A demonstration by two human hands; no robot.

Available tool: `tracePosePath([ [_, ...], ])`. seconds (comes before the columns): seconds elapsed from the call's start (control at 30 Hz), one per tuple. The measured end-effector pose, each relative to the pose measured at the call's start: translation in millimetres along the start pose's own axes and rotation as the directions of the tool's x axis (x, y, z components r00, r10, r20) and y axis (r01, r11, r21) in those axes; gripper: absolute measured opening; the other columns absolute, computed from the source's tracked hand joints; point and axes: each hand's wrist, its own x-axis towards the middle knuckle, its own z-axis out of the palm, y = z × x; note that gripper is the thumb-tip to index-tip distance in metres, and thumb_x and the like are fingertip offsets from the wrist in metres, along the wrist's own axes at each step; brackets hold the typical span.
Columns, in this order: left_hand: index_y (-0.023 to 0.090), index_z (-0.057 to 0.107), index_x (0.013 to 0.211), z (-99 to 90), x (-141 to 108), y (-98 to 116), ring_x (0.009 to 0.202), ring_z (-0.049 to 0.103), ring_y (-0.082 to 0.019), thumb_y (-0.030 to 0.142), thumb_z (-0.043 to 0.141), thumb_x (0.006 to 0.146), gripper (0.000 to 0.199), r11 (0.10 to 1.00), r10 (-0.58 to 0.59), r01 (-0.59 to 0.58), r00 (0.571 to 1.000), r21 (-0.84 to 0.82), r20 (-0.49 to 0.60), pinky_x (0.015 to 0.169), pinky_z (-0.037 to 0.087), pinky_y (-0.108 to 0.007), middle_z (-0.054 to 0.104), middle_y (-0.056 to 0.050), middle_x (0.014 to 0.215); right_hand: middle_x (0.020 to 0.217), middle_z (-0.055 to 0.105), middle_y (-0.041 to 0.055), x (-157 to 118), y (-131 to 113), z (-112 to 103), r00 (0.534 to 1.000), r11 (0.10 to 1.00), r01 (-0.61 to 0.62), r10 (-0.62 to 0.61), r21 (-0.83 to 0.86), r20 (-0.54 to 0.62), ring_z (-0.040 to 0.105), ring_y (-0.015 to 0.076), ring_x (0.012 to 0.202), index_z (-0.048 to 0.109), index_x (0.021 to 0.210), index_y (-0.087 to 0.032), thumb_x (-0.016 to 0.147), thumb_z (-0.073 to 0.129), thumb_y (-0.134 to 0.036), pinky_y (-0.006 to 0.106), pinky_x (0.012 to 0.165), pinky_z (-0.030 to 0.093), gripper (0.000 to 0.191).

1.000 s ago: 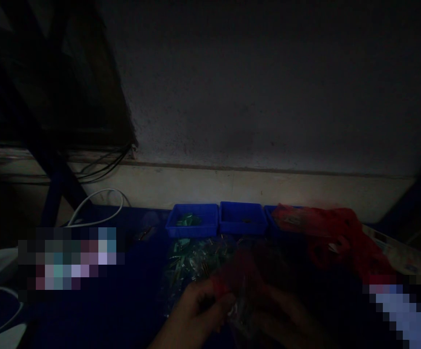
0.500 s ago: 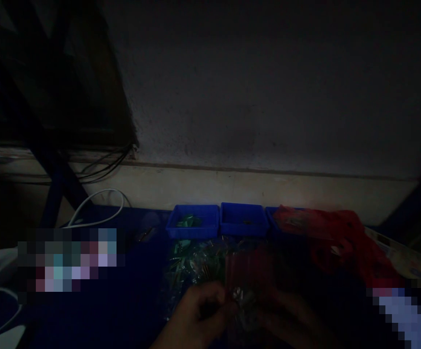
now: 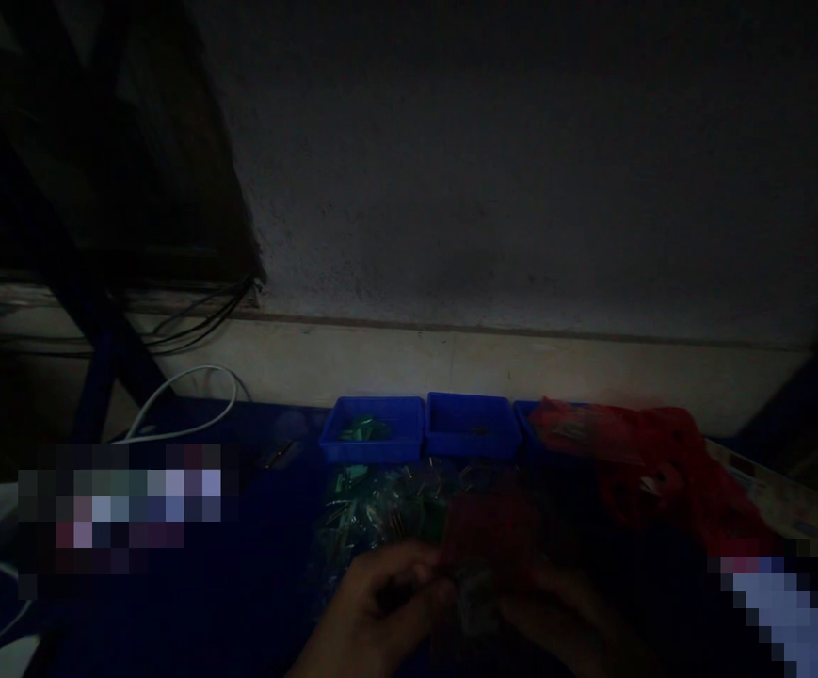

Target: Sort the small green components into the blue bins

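A small see-through red plastic bag (image 3: pixel 489 537) is upright between my hands, with something pale and greyish low in it that I cannot make out. My left hand (image 3: pixel 384 603) pinches the bag's left edge between thumb and fingers. On the other side, my right hand (image 3: pixel 568 612) is closed on the right edge, its fingers dim in shadow. Just beyond lies a heap of clear plastic bags (image 3: pixel 373 504) with green and thin metallic pieces inside.
Behind the heap stand a blue tray (image 3: pixel 372 454) with green pieces, a second blue tray (image 3: pixel 472 447), and a third, partly covered by red bags (image 3: pixel 663 452). A white cable (image 3: pixel 183 435) loops at left on the blue table (image 3: pixel 253 565). A wall (image 3: pixel 493 188) rises behind.
The red bag's upper part has sagged and creased. Both hands keep nearly the same place and hold on the bag.
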Motion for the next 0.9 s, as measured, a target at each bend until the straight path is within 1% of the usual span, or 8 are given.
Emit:
tracePosePath([
  [0.17,0.019,0.074,0.065,-4.9,0,-1,0.061,0.051,-0.014,0.035,0.062,0.076,0.023,0.985,0.126,-0.12,0.991,0.127,-0.04,0.057,0.039,-0.023,0.061,-0.001,0.063,0.067,0.066,-0.0003,2,5,1,0.998,1.0,-0.026,0.025,-0.005,-0.06,0.06,0.015,0.06,0.072,0.091,-0.022,0.069,0.07,-0.043,0.023,0.052,0.044,0.03],
  [0.27,0.019,0.075,0.071,-5.4,0,-1,0.045,0.04,-0.01,0.041,0.062,0.077,0.026,0.995,0.027,-0.024,0.999,0.092,-0.034,0.045,0.033,-0.02,0.053,0.003,0.05,0.053,0.059,-0.0036,4,4,6,1.0,0.991,-0.024,0.024,0.13,-0.003,0.052,0.0107,0.047,0.07,0.092,-0.02,0.073,0.067,-0.042,0.021,0.045,0.038,0.029],
  [0.37,0.018,0.076,0.078,-4.9,-2,1,0.041,0.039,-0.008,0.053,0.064,0.072,0.037,0.999,-0.038,0.038,0.999,-0.004,-0.021,0.04,0.031,-0.018,0.053,0.002,0.05,0.061,0.067,0.0021,11,0,11,0.997,0.963,-0.017,-0.004,0.27,0.078,0.059,0.0152,0.052,0.071,0.082,-0.019,0.071,0.067,-0.045,0.024,0.045,0.042,0.029],
  [0.47,0.02,0.076,0.086,-5.7,-6,4,0.046,0.048,-0.011,0.06,0.063,0.07,0.045,0.996,0.018,-0.02,1.0,-0.092,-0.019,0.043,0.038,-0.02,0.058,0.0,0.054,0.079,0.072,0.0104,17,-3,10,0.988,0.951,-0.046,-0.002,0.307,0.153,0.067,0.0255,0.071,0.071,0.085,-0.019,0.071,0.061,-0.054,0.031,0.049,0.047,0.04],
  [0.6,0.022,0.076,0.083,-5.7,-7,6,0.052,0.054,-0.014,0.055,0.059,0.077,0.037,0.995,0.065,-0.064,0.998,-0.082,0.002,0.049,0.045,-0.024,0.064,-0.003,0.061,0.106,0.069,0.0085,10,-6,3,0.994,0.964,0.016,-0.044,0.267,0.099,0.062,0.0284,0.098,0.071,0.092,-0.024,0.073,0.061,-0.052,0.037,0.074,0.05,0.035],
  [0.7,0.022,0.071,0.092,-2.8,-2,-1,0.061,0.058,-0.015,0.043,0.069,0.073,0.028,0.991,0.036,-0.037,0.999,-0.126,-0.011,0.05,0.045,-0.022,0.068,-0.003,0.073,0.097,0.07,0.0022,0,-9,2,0.993,0.99,0.113,-0.115,0.087,0.018,0.061,0.0249,0.096,0.072,0.086,-0.027,0.068,0.07,-0.035,0.033,0.082,0.047,0.02],
  [0.8,0.025,0.057,0.115,-0.3,4,-9,0.06,0.056,-0.012,0.035,0.076,0.068,0.051,0.967,0.044,-0.059,0.997,-0.249,-0.065,0.051,0.043,-0.02,0.065,0.0,0.075,0.085,0.07,0.001,-4,-12,3,0.987,0.987,0.16,-0.159,-0.004,0.01,0.064,0.0225,0.084,0.071,0.083,-0.027,0.07,0.067,-0.029,0.029,0.075,0.049,0.013],
  [0.9,0.02,0.062,0.102,-0.3,5,-11,0.055,0.052,-0.01,0.036,0.076,0.068,0.04,0.968,0.037,-0.036,0.999,-0.247,0.002,0.05,0.041,-0.019,0.06,0.003,0.066,0.085,0.07,0.0016,-4,-13,5,0.985,0.985,0.174,-0.174,0.001,0.013,0.064,0.0215,0.083,0.07,0.082,-0.025,0.073,0.064,-0.027,0.028,0.073,0.05,0.011],
])
